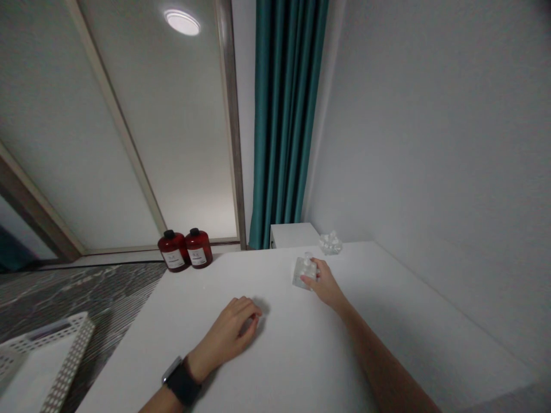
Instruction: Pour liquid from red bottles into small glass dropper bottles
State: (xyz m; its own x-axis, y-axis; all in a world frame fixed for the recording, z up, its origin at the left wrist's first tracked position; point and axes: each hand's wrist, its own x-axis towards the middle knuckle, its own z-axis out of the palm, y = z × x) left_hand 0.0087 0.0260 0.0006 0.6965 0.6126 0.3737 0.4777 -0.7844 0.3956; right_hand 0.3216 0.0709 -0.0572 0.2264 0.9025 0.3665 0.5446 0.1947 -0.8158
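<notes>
Tabletop (275, 367), plain white, spreads out in front of the person, both forearms reaching in over it from the near side. Closest to me is a dark-banded watch (185, 383) on the left wrist. Off the table's left side sits a white basket (71, 367) with perforated walls, cut off at the corner of the view, so I can't tell what it rests on.

The left hand (235, 327) hovers or lies just over the surface, I can't tell which, its fingers loosely curled and released, with a gap between thumb and forefinger. Farther in, the right hand (328, 288) grasps a clear square object (300, 272) by its right side, thumb in front and fingers behind; the piece is towards the far edge of the table, right of centre, and shows a small knob at its top.

Near the far left corner stand two red bottles (199, 250), upright and side by side, with black caps and white labels. At the far edge on the right lies a clear, faceted-looking lump (330, 243), too small to make out. Beyond the table come a white cabinet (295, 234), a teal curtain (284, 126) and tall pale panels (172, 132).
</notes>
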